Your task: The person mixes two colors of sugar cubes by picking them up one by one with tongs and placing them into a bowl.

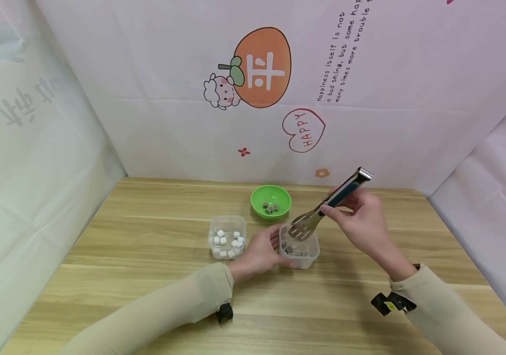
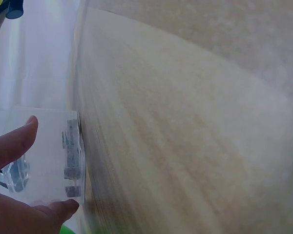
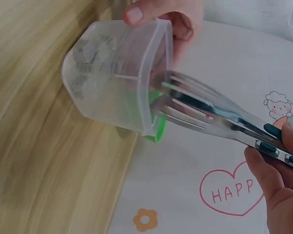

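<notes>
My right hand (image 1: 364, 222) holds a pair of metal tongs (image 1: 347, 191) with dark grip inlays, pinched between thumb and fingers. Their slotted ends point down into the mouth of a clear plastic container (image 1: 316, 254). Several small dark grey cubes (image 1: 288, 250) lie on that container's floor. From the left, my left hand (image 1: 259, 252) grips the container, thumb at the front and fingers at the back. The right wrist view shows the slotted tips (image 3: 185, 114) at the rim, slightly apart, with no cube visible between them.
Behind the container stands a green bowl (image 1: 257, 198) with several grey cubes (image 1: 271, 208) in it. A second clear container (image 1: 214, 228), holding several white cubes (image 1: 223, 240), is left of my left hand. White printed cloth (image 1: 168, 138) hangs behind the wooden table (image 1: 146, 236).
</notes>
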Tool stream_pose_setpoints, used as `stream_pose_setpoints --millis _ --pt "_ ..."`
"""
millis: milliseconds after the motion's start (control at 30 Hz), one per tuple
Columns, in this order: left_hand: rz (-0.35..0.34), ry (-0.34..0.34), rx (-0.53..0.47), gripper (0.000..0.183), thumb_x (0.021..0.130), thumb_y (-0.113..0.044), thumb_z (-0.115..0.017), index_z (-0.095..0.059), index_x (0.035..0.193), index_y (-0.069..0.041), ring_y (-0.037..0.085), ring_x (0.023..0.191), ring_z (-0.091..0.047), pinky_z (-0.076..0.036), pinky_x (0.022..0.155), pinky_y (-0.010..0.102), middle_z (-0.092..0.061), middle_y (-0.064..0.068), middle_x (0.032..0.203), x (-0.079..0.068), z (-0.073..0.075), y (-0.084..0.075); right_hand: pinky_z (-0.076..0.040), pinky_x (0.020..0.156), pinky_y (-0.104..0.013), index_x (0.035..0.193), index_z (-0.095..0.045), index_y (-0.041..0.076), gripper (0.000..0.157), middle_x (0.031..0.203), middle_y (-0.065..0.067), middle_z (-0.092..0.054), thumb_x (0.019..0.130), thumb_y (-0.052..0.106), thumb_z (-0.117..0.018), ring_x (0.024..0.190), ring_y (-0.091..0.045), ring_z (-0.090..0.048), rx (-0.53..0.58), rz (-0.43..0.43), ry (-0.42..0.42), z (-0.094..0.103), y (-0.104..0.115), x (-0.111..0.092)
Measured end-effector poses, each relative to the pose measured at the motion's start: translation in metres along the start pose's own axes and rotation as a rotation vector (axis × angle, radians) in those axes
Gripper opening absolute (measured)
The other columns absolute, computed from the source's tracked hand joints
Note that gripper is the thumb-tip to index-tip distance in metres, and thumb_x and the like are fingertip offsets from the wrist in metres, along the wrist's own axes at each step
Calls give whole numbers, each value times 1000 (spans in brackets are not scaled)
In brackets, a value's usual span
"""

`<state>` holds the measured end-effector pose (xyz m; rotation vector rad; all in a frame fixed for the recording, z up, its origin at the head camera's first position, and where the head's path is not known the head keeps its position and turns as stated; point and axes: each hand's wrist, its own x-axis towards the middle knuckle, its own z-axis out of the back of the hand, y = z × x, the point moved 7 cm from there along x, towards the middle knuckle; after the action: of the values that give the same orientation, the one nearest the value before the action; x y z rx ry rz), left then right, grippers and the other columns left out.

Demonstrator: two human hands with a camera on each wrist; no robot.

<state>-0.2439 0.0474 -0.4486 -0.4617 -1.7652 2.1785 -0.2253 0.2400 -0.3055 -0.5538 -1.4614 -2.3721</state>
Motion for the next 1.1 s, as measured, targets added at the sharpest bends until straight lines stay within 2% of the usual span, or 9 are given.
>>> stream_pose_setpoints --millis 233,433,600,800,1100 --pt "-13 3 1 95 68 8 -94 -50 152 -3 26 138 -56 -44 117 34 -61 11 147 0 0 -1 -64 75 -23 110 -67 -8 29 98 -17 -73 86 -10 -82 86 -8 -72 -19 60 42 -11 -3 -4" --pt "-8 1 -1 98 68 8 -94 -48 154 -1 28 139 -54 -44 117 34 -59 13 149 0 0 -1 -65 74 -26 108 -67 -7 29 93 -13 -74 85 -12 -82 85 -20 -74 -21 107 128 -22 -6 -5" --pt "-11 -1 9 97 69 7 -95 -48 153 -1 27 138 -55 -45 117 34 -60 14 148 -1 1 -2 -65 75 -27 107 -68 -4 28 92 -10 -75 85 -13 -81 87 -26 -75 -17 115 188 -29 -9 -3" --pt "-18 0 15 96 69 6 -95 -49 153 -2 27 137 -56 -45 116 34 -61 12 147 0 1 -1 -65 76 -28 106 -67 -3 28 93 -10 -74 85 -15 -80 88 -26 -76 -16 132 231 -34 -13 0" --pt "-9 -1 30 98 69 4 -96 -47 154 -1 30 140 -54 -44 118 37 -56 15 151 -1 1 0 -66 77 -32 103 -67 0 26 95 -9 -72 86 -15 -79 92 -28 -75 35 111 328 -41 -20 0"
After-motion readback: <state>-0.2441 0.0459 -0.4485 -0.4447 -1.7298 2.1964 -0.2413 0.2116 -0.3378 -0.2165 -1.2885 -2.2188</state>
